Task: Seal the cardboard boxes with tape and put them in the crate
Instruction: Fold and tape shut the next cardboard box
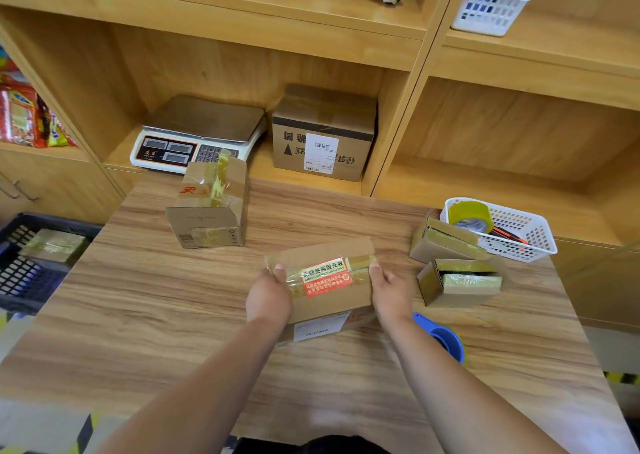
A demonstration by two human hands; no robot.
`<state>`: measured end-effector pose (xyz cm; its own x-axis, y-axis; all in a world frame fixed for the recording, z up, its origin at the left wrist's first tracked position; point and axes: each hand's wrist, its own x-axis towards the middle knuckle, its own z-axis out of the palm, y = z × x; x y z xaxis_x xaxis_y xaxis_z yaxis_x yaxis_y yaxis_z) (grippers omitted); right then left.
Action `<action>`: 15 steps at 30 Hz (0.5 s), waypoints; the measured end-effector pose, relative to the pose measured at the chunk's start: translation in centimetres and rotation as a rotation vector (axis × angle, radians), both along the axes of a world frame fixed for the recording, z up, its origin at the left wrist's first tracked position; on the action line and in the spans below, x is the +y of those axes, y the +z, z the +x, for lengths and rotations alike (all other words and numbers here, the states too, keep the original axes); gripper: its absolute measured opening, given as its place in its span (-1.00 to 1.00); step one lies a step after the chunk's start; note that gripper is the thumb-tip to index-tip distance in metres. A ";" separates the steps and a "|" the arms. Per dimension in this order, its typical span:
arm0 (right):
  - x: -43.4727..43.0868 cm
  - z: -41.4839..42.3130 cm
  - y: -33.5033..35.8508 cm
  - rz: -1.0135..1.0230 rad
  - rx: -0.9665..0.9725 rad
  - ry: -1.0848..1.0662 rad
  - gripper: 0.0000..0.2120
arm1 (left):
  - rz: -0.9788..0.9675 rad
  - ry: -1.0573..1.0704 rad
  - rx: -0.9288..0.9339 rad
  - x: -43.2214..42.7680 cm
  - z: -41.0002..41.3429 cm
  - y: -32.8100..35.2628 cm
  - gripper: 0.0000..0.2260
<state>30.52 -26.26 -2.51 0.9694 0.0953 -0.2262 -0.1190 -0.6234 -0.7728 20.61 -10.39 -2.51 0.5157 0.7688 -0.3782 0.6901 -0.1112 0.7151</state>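
The left hand [268, 296] and right hand [389, 291] gripped the ends of a taped box [329, 301] at the middle of the table [156, 315]. The crate [24, 280] stood beside the table's left edge, a second box [52, 246] inside it, and a dispenser [445, 341] lay by the right forearm

Wood-grain table [138, 315] carries a tall taped box [207, 208] far left and a red-labelled box [325, 280] mid-table. At the right, a small box [446, 246] touches a white basket [533, 242], a second small box [464, 284] sits just in front, and nearer still is a blue tape dispenser [446, 341].
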 end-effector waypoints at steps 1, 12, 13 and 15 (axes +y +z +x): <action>0.1 0.0 0.1 0.010 0.002 -0.019 -0.62 | -0.001 0.000 0.001 0.0 0.0 0.0 -0.61; 1.2 0.6 5.2 -0.149 -0.297 0.108 -0.64 | -0.074 -0.078 -0.031 0.5 -1.1 1.0 -0.56; 1.4 0.9 6.0 -0.185 -0.366 0.153 -0.65 | -0.078 -0.076 -0.033 0.6 -1.1 1.2 -0.53; 1.9 1.1 7.2 -0.306 -0.510 0.252 -0.65 | -0.079 -0.064 -0.084 0.7 -1.2 1.6 -0.42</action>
